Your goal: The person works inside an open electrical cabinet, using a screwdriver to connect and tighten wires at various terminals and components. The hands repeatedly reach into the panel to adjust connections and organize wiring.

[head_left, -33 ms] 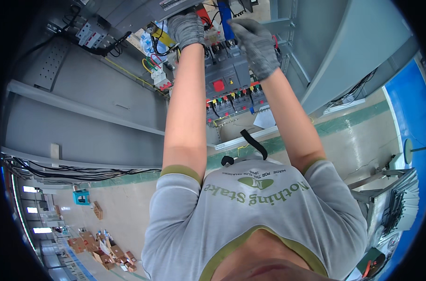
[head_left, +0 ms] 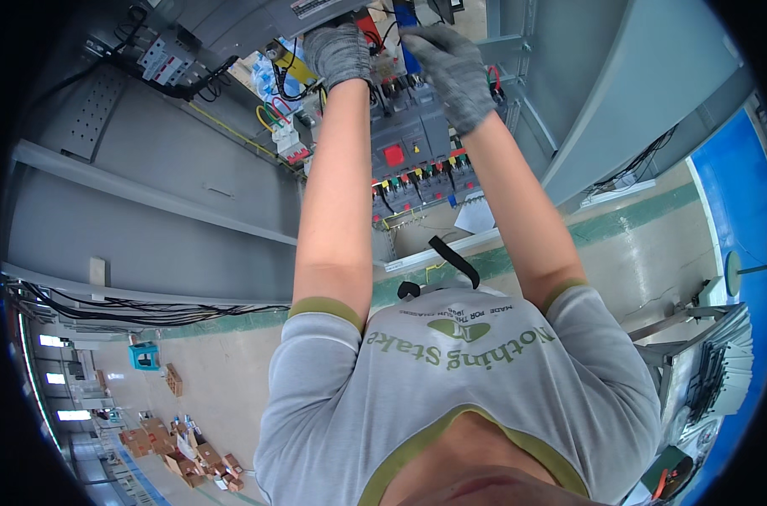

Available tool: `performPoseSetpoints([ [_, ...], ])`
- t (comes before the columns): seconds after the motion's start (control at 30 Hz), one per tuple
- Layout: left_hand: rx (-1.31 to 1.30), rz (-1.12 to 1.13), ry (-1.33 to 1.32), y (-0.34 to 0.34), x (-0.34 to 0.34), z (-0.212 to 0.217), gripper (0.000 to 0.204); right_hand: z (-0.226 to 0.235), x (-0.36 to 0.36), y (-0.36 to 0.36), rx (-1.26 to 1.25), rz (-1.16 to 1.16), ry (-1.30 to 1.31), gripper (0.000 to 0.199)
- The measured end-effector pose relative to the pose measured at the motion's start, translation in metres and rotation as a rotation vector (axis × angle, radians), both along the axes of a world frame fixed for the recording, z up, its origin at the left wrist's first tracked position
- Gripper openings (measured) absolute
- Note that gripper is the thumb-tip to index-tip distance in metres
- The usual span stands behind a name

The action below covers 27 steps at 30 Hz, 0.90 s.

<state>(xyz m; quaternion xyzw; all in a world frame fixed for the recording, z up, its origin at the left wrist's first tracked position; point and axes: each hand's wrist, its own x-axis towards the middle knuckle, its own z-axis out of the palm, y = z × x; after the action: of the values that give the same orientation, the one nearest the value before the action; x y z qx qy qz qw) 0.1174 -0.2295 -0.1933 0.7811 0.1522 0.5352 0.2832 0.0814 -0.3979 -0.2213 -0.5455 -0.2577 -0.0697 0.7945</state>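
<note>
A large grey metal cabinet (head_left: 147, 211) fills the upper left, its panels crossed by a pale horizontal rail (head_left: 147, 190), with a bundle of black cables (head_left: 147, 314) running along its lower edge. The floor (head_left: 223, 371) is pale beige with a green stripe (head_left: 637, 211) across it. Brown cardboard boxes (head_left: 189, 455) lie scattered at lower left near a small blue cart (head_left: 145, 355). Bright windows (head_left: 53, 341) glow at the far left, and a blue floor area (head_left: 738, 202) shows at right.

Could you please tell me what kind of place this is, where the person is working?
Probably a factory or assembly workshop for electrical cabinets. Both gloved hands, left hand and right hand, reach into an open grey cabinet at a circuit breaker with coloured wires. Cardboard boxes lie on the broad workshop floor.
</note>
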Motion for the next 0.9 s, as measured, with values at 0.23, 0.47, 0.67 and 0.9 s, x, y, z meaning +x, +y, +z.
performPoseSetpoints([
  [0.23, -0.129, 0.025, 0.22, -0.013, -0.02, 0.015, 0.045, 0.028, 0.053, 0.058, -0.103, -0.098, -0.092, 0.013],
  [0.47, -0.109, -0.005, 0.184, -0.004, -0.011, 0.008, 0.042, 0.03, 0.057, 0.087, 0.085, -0.142, -0.134, 0.022],
  [0.67, -0.127, 0.029, 0.186, -0.003, -0.011, 0.01, 0.044, 0.038, 0.048, 0.089, 0.046, -0.232, -0.119, 0.024],
  [0.9, -0.148, -0.025, 0.17, -0.007, -0.016, 0.011, 0.049, 0.039, 0.049, 0.089, 0.044, -0.246, -0.107, 0.024],
])
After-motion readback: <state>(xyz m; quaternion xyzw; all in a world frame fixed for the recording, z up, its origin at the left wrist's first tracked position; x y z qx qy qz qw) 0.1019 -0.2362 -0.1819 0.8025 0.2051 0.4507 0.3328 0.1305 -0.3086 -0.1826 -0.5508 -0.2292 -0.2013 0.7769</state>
